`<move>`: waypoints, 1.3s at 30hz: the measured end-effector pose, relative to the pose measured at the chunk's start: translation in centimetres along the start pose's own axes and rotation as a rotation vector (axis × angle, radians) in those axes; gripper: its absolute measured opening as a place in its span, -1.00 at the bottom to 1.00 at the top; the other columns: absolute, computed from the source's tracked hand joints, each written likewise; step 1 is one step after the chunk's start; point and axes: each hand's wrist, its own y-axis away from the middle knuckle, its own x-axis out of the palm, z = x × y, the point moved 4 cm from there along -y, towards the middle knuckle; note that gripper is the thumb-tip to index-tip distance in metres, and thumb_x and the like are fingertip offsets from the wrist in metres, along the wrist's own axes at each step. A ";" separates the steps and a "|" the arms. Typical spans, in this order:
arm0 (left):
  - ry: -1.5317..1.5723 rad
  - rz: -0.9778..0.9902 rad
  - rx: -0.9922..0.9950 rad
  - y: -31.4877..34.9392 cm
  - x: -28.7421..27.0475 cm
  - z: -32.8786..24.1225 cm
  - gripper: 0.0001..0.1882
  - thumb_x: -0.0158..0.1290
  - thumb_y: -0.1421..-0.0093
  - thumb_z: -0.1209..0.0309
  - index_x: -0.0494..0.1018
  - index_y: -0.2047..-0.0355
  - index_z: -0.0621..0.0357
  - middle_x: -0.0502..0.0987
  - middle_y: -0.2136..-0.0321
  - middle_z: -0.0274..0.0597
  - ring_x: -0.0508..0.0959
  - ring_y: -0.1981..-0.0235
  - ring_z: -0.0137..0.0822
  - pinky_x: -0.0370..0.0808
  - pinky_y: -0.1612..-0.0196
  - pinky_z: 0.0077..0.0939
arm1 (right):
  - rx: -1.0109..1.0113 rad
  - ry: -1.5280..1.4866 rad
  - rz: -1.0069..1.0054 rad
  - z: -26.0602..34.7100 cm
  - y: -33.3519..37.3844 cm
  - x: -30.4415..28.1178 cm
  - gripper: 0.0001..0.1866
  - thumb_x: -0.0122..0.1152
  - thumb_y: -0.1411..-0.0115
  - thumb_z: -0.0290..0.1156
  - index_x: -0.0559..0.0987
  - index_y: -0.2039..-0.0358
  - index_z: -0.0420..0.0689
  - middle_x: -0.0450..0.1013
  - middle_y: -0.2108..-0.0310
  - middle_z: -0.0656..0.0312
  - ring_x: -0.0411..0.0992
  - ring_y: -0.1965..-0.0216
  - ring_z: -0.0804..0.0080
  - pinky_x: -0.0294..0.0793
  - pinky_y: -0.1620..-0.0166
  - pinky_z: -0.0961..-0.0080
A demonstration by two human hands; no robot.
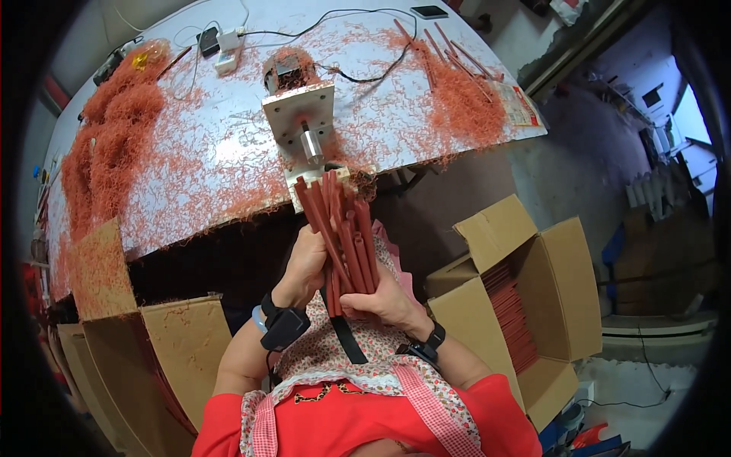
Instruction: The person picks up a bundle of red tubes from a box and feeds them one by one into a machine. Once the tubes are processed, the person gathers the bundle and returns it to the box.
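Note:
A bundle of dark red round sticks (352, 244) stands roughly upright in front of me, its upper ends uneven and fanned out. My left hand (306, 259) is closed round its left side. Lower down, my right hand (384, 303) grips the bundle's right side, thumb across the front. Just beyond the upper ends, at the table's near edge, a motor (291, 72) sits behind a pale metal plate (298, 114) with a silver spindle (311, 145) pointing toward me. My palms and some fingertips are hidden behind the sticks.
Red curly shavings (114, 145) heap on the white table (205, 141), with more at its right (464, 103). Several loose sticks lie far right. An open cardboard box (567, 289) of red sticks stands right; another box (186, 324) stands left. A black cable (304, 30) crosses the back.

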 end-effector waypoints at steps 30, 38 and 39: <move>-0.096 -0.076 0.017 -0.6 -0.1 -2.1 -0.69 0.06 -0.22 0.15 0.49 0.35 0.17 0.53 0.50 -0.36 0.34 0.61 -0.62 0.29 0.52 -0.71 | 0.167 -0.275 -0.089 0.6 -1.3 -1.0 -0.44 0.23 0.05 -0.51 0.31 0.00 -0.26 0.48 0.38 0.19 0.45 0.46 0.51 0.47 0.39 0.63; 0.097 -0.106 0.020 -0.4 1.9 -0.5 -0.65 0.00 -0.25 0.12 0.47 0.40 0.18 0.49 0.53 -0.38 0.33 0.62 -0.64 0.24 0.57 -0.72 | 0.196 -0.177 -0.160 -0.6 0.6 0.1 -0.39 0.27 0.08 -0.57 0.30 -0.03 -0.25 0.47 0.35 0.15 0.47 0.45 0.47 0.49 0.38 0.61; 0.022 -0.032 -0.015 0.0 1.6 -0.6 -0.65 -0.01 -0.26 0.10 0.46 0.40 0.16 0.47 0.55 -0.41 0.32 0.63 -0.65 0.21 0.58 -0.72 | 0.194 -0.193 -0.133 0.0 1.1 -0.3 -0.38 0.27 0.07 -0.57 0.29 -0.05 -0.25 0.47 0.35 0.14 0.47 0.45 0.47 0.49 0.38 0.60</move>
